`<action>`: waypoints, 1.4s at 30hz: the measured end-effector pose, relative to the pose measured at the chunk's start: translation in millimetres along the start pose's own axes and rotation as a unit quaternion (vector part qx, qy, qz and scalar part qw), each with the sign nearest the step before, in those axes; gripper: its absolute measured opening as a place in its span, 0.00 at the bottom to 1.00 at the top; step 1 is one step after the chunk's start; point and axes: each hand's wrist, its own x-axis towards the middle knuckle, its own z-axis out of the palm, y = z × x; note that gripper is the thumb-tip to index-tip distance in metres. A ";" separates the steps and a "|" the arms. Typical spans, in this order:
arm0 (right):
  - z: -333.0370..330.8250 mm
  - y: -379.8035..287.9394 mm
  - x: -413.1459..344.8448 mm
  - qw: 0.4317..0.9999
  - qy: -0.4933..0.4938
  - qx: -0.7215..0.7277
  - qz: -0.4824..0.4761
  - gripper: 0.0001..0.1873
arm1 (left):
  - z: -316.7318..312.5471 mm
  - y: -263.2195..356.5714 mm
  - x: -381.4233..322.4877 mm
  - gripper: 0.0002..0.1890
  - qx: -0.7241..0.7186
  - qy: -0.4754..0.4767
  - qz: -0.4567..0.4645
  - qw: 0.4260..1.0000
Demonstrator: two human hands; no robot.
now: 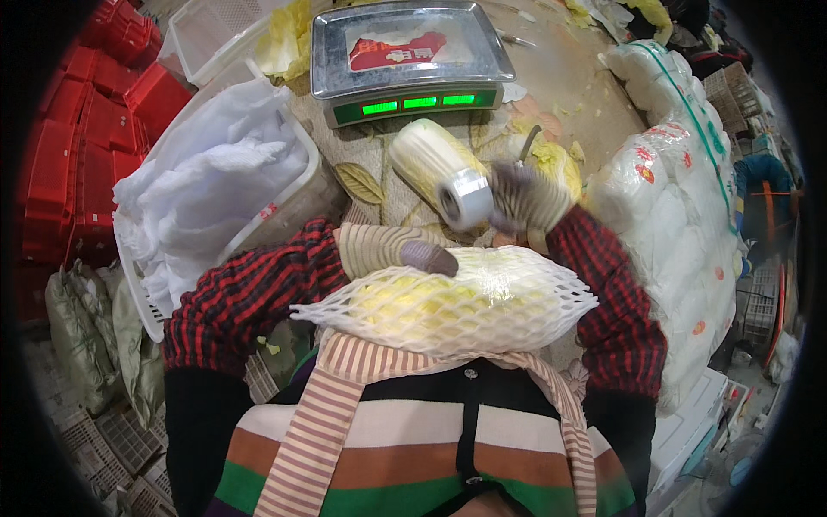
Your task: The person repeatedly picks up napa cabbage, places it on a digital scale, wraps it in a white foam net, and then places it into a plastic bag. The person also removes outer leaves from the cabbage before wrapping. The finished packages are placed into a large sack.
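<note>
A napa cabbage in a white foam net (465,304) lies crosswise against my apron, with a shiny clear patch on its top. My left hand (400,252), in a striped glove with grey fingertips, holds it from above; the other fingers are partly hidden. My right hand (526,194), gloved and blurred, is at the right side of a roll of clear tape (462,199). Whether its fingers grip the roll is unclear. Behind the roll lies a pale bare napa cabbage (429,152). A dark curved rod (530,142) rises behind my right hand.
A white plastic basket (310,181) heaped with white foam nets (213,168) stands left. The weighing scale (413,61) with lit green displays sits at the back. Bagged white packing (678,213) bulges along the right. Red crates (90,155) are stacked far left. Yellow leaves (555,165) lie beyond my right hand.
</note>
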 end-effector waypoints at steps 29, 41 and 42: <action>44.9 104.5 -126.1 0.751 0.189 -0.630 -0.051 0.30 | 19.3 -60.5 -29.7 0.17 -0.361 0.080 0.218 0.903; -26.1 132.3 -79.7 0.800 0.251 -0.457 -0.296 0.16 | 0.0 -30.1 3.8 0.19 -0.140 0.028 0.061 0.988; -22.9 130.3 -81.2 0.812 0.269 -0.415 -0.310 0.15 | -1.5 -26.6 8.1 0.19 -0.162 0.004 0.050 0.986</action>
